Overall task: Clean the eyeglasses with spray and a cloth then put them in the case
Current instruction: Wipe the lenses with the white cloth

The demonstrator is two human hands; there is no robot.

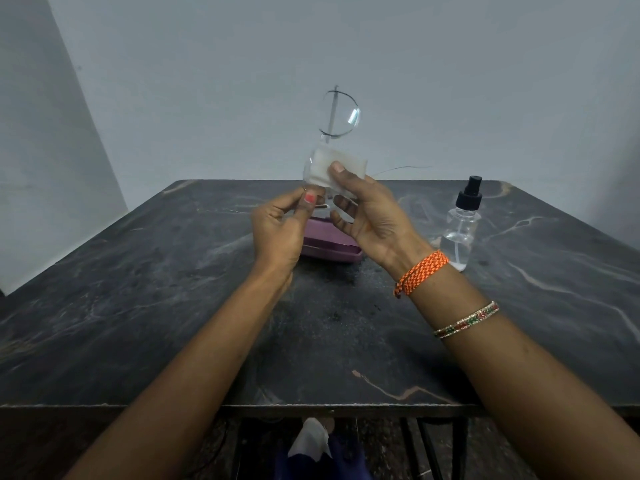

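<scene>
Head view: eyeglasses held upright above the table, one lens raised clear against the wall. Left hand grip pinches the lower frame. Right hand grip presses a white cloth over the lower lens, thumb on top. Purple case lies on the table directly behind the hands. Spray bottle stands upright to the right, apart
</scene>
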